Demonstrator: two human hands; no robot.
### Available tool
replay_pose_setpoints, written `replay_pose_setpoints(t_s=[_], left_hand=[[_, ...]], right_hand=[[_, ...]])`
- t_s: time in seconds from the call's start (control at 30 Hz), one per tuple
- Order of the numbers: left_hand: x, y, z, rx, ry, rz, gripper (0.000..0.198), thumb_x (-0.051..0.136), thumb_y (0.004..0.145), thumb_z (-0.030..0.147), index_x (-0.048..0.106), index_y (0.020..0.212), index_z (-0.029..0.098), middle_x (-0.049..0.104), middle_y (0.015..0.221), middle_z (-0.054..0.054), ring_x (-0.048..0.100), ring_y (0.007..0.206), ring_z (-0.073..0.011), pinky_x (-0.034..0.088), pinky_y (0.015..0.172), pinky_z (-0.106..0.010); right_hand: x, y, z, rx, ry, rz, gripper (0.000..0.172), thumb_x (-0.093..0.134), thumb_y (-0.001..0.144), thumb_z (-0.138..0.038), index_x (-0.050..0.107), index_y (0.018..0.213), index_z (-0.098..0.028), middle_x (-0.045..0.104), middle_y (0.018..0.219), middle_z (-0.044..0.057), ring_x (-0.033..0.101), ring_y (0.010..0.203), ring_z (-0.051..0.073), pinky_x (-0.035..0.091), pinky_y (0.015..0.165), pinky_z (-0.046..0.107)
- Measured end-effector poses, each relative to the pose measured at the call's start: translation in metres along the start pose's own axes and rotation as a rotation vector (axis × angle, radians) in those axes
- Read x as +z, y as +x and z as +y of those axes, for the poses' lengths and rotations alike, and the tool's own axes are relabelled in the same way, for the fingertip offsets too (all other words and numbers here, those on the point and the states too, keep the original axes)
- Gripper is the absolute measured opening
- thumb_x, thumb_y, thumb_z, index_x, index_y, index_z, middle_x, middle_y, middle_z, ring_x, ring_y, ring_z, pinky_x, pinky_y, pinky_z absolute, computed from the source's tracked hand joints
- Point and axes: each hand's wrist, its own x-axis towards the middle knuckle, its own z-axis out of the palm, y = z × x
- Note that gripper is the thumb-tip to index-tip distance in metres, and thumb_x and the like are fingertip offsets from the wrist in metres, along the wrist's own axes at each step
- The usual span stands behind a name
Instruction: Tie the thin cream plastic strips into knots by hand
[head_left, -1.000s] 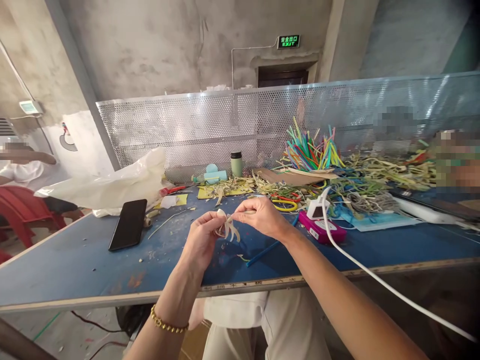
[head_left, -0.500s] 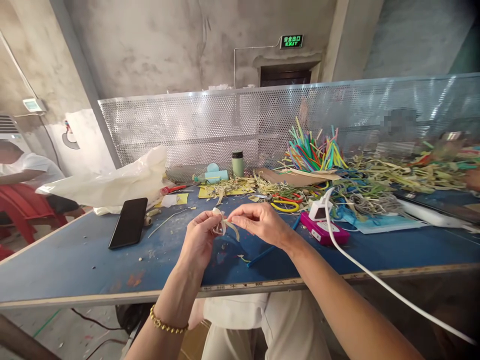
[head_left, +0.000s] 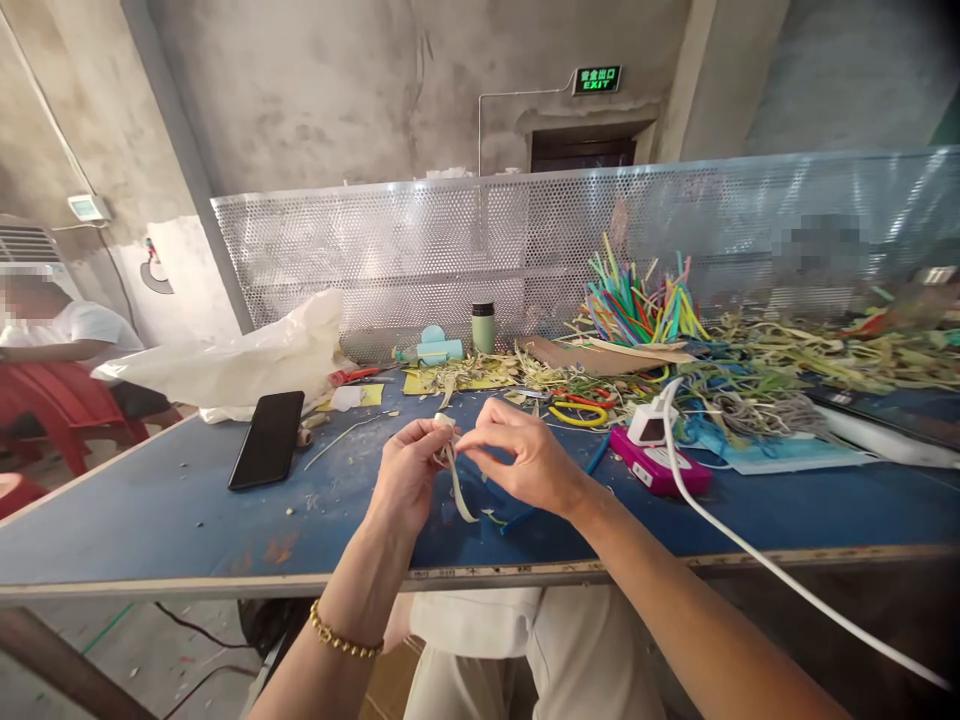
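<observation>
Both my hands are raised just above the blue table (head_left: 150,520), close together. My left hand (head_left: 409,475) is closed round a small bundle of pale cream strips (head_left: 456,482), one strip hanging down in a curve toward the table. My right hand (head_left: 521,455) pinches the top of the same bundle with thumb and forefinger. A gold bracelet (head_left: 341,640) circles my left wrist. A blue stick (head_left: 525,512) lies on the table under my right hand.
A black phone (head_left: 268,437) lies left, beside a white plastic bag (head_left: 240,365). A pink device (head_left: 660,468) with a white cable (head_left: 757,555), a green cup (head_left: 484,328), colourful strips (head_left: 637,300) and pale scraps (head_left: 787,350) fill the right. A perforated metal screen (head_left: 375,260) backs the table. A person (head_left: 52,335) sits far left.
My hands have dropped slightly and come closer. The splayed strips are drawn together, and one long strip now hangs down from the bundle.
</observation>
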Motion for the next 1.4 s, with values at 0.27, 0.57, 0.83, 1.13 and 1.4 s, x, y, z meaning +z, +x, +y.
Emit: replay_pose_setpoints(t_s=[0.27, 0.57, 0.83, 1.13, 1.4], left_hand=[[0.002, 0.001, -0.002, -0.024, -0.018, 0.031, 0.025, 0.080, 0.047, 0.015, 0.061, 0.062, 0.013, 0.059, 0.055, 0.001, 0.050, 0.049, -0.0079, 0.035, 0.049, -0.020], [0.004, -0.001, -0.002, -0.057, -0.055, 0.050, 0.027, 0.081, 0.046, 0.016, 0.060, 0.063, 0.013, 0.060, 0.057, 0.001, 0.051, 0.050, -0.0085, 0.037, 0.052, -0.022], [0.000, 0.001, -0.007, 0.051, 0.108, 0.064, 0.018, 0.077, 0.054, 0.019, 0.062, 0.062, 0.013, 0.060, 0.059, 0.000, 0.049, 0.052, -0.0089, 0.035, 0.053, -0.023], [0.005, -0.004, -0.002, -0.013, -0.010, -0.028, 0.020, 0.078, 0.056, 0.020, 0.059, 0.058, 0.014, 0.059, 0.059, -0.001, 0.052, 0.053, -0.0107, 0.036, 0.052, -0.024], [0.007, -0.007, 0.001, -0.038, -0.056, -0.078, 0.020, 0.079, 0.059, 0.020, 0.060, 0.059, 0.013, 0.056, 0.060, 0.000, 0.050, 0.053, -0.0090, 0.036, 0.054, -0.024]], right_hand=[[0.019, -0.001, -0.004, -0.288, -0.566, -0.184, 0.021, 0.048, 0.092, -0.011, 0.063, 0.078, -0.016, 0.057, 0.082, 0.005, 0.050, 0.073, 0.015, 0.035, 0.065, 0.029], [0.017, 0.000, -0.012, -0.314, -0.556, -0.133, 0.019, 0.045, 0.092, -0.014, 0.060, 0.081, -0.016, 0.062, 0.087, 0.008, 0.053, 0.073, 0.017, 0.037, 0.066, 0.031], [0.018, -0.002, -0.014, -0.045, -0.204, -0.074, 0.015, 0.047, 0.085, -0.012, 0.058, 0.076, -0.018, 0.064, 0.073, 0.005, 0.056, 0.064, 0.015, 0.042, 0.064, 0.027], [0.011, 0.005, -0.012, 0.548, 0.258, 0.123, 0.023, 0.055, 0.088, -0.036, 0.060, 0.074, -0.018, 0.062, 0.059, 0.000, 0.051, 0.043, 0.011, 0.039, 0.046, 0.023], [0.014, 0.004, -0.001, 0.581, 0.157, 0.191, 0.022, 0.056, 0.083, -0.034, 0.051, 0.066, -0.021, 0.061, 0.057, 0.001, 0.057, 0.053, 0.015, 0.043, 0.054, 0.025]])
